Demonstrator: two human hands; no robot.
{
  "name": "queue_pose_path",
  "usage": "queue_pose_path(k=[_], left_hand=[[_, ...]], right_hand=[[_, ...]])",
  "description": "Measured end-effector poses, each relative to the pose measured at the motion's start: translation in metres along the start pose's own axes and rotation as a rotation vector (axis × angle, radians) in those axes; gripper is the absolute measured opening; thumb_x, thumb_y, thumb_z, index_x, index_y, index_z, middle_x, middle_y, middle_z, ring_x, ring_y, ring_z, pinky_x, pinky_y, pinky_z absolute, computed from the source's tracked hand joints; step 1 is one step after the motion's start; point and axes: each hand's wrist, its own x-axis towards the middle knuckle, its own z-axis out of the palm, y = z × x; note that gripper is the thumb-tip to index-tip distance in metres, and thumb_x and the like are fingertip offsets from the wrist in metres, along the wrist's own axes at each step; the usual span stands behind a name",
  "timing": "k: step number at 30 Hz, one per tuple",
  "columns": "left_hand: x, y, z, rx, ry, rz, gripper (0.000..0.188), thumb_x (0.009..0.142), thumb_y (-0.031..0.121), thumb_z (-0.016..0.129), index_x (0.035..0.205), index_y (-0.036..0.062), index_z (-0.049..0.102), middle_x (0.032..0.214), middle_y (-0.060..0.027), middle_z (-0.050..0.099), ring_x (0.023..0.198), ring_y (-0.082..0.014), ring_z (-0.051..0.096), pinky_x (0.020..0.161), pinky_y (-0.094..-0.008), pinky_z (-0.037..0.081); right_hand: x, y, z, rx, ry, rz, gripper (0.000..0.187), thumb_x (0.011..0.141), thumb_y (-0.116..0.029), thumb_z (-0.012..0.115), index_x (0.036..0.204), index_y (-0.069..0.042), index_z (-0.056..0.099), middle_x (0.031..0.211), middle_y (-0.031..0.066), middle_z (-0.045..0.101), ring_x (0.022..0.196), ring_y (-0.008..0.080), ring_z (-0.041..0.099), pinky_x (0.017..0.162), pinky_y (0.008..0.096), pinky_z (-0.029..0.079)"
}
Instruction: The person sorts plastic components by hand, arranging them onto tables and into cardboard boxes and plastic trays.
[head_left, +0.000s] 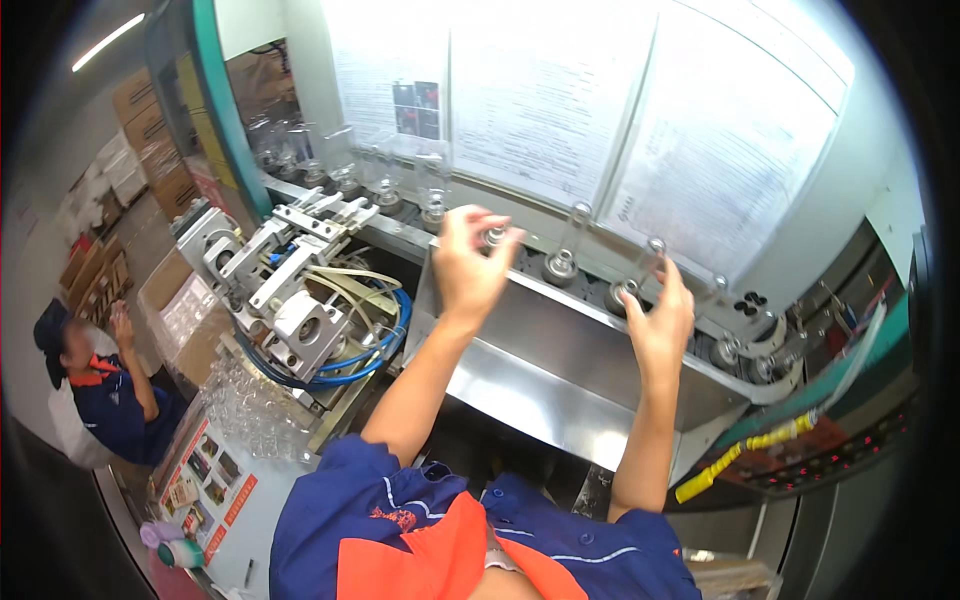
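Note:
My left hand (472, 268) is over the row of holders, its thumb and bent fingers apart. A round metal holder (492, 237) shows between them; I see no clear tube in this hand. Further right, my right hand (662, 318) has its thumb and forefinger spread around a clear tube (655, 246), which stands on another round metal holder (620, 294). Whether a fingertip touches that tube, I cannot tell. Between my hands, a clear tube (573, 232) with a rounded top stands upright on its own metal holder (560, 267).
Several clear tubes (431, 178) stand along the rail to the left. A metal clamp mechanism (300, 265) with blue hoses (390, 345) lies beside my left arm. Below the holders slopes a shiny metal chute (545, 390). A co-worker (120, 400) is at far left.

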Motion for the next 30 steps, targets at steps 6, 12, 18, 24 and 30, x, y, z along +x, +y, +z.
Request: queue_pose_path(k=[6, 12, 18, 24, 30], left_hand=[[0.034, -0.064, -0.061, 0.669, 0.213, -0.029, 0.056, 0.066, 0.019, 0.076, 0.110, 0.0056, 0.043, 0.090, -0.0036, 0.068, 0.086, -0.0248, 0.060, 0.080, -0.0386, 0.039], [0.056, -0.065, -0.038, 0.603, 0.071, -0.235, 0.067, 0.063, 0.019, 0.079, 0.115, 0.0052, 0.039, 0.091, -0.0114, 0.069, 0.089, -0.0327, 0.063, 0.081, -0.0427, 0.043], [0.070, -0.033, -0.054, 0.176, 0.313, -0.190, 0.059, 0.067, 0.014, 0.080, 0.107, 0.0055, 0.037, 0.085, -0.0082, 0.068, 0.074, -0.0169, 0.062, 0.069, -0.0294, 0.045], [-0.002, 0.076, -0.180, -0.604, 0.288, 0.004, 0.055, 0.073, -0.014, 0.064, 0.111, 0.0057, 0.029, 0.104, -0.0194, 0.057, 0.097, -0.0258, 0.060, 0.086, -0.0383, 0.053], [-0.094, 0.050, -0.389, -0.030, 0.602, -0.151, 0.046, 0.075, -0.011, 0.064, 0.106, 0.0066, 0.035, 0.099, -0.0152, 0.060, 0.088, -0.0230, 0.062, 0.083, -0.0332, 0.049]], right_hand=[[-0.026, -0.059, -0.002, 0.437, 0.069, 0.037, 0.034, 0.072, 0.003, 0.066, 0.105, -0.003, 0.060, 0.088, 0.0063, 0.064, 0.069, 0.0171, 0.055, 0.062, 0.0292, 0.044], [-0.023, -0.093, 0.035, 0.692, -0.140, -0.040, 0.026, 0.074, 0.002, 0.064, 0.099, -0.004, 0.061, 0.084, 0.0062, 0.065, 0.063, 0.0137, 0.056, 0.055, 0.0264, 0.042], [-0.003, -0.127, 0.112, 0.971, -0.245, 0.002, 0.021, 0.077, 0.002, 0.062, 0.098, 0.000, 0.059, 0.080, 0.0112, 0.066, 0.070, 0.0145, 0.065, 0.062, 0.0251, 0.049], [0.026, -0.208, 0.186, 0.849, -0.492, 0.017, 0.045, 0.077, -0.003, 0.060, 0.117, 0.008, 0.042, 0.096, 0.0257, 0.063, 0.083, 0.0306, 0.066, 0.076, 0.0370, 0.051], [0.049, -0.217, 0.287, 0.472, -0.558, 0.107, 0.058, 0.070, -0.005, 0.062, 0.123, 0.008, 0.039, 0.103, 0.0187, 0.061, 0.097, 0.0269, 0.059, 0.087, 0.0377, 0.046]])
